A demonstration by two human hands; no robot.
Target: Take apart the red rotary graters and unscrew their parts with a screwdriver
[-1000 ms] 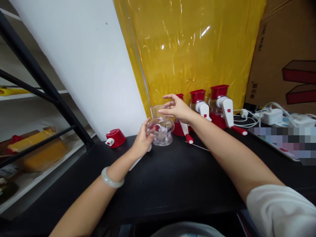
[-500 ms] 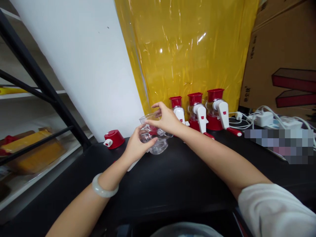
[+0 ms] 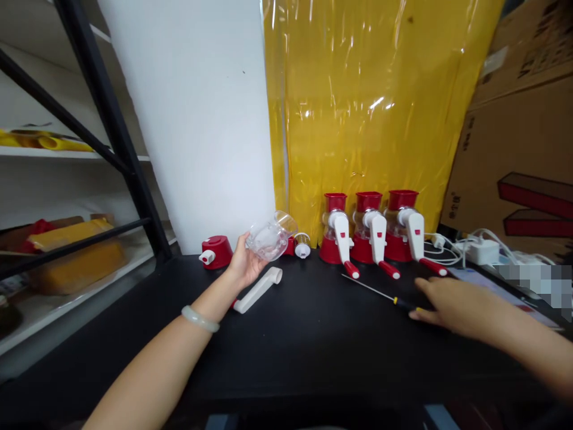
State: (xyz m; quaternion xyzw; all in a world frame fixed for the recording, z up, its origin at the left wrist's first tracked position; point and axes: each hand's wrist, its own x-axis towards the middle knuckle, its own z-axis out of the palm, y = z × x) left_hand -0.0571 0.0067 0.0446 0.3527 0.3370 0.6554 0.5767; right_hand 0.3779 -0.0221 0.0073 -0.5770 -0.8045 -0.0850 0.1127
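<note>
My left hand (image 3: 249, 261) grips a clear plastic housing (image 3: 270, 240) by its side and keeps it tilted above the black table. Below it lies a white crank handle (image 3: 260, 289) with a red grip. Behind the housing are a red part (image 3: 290, 246) and a metal grater drum (image 3: 302, 246). Over on the right, my right hand (image 3: 441, 301) is at the end of a screwdriver (image 3: 400, 303) with a black and yellow handle. Thumb and fingers are apart around the handle's end, and the screwdriver's shaft points left.
Three red and white rotary graters (image 3: 369, 236) stand along the back. A red base (image 3: 217, 251) with a white knob sits at left. White cables and adapters (image 3: 482, 251) lie at right beside a cardboard box (image 3: 528, 131). A shelf rack (image 3: 129, 173) borders the left side.
My right hand has left the clear housing and moved right to the screwdriver. My left hand still holds the housing, now turned sideways. The view has shifted.
</note>
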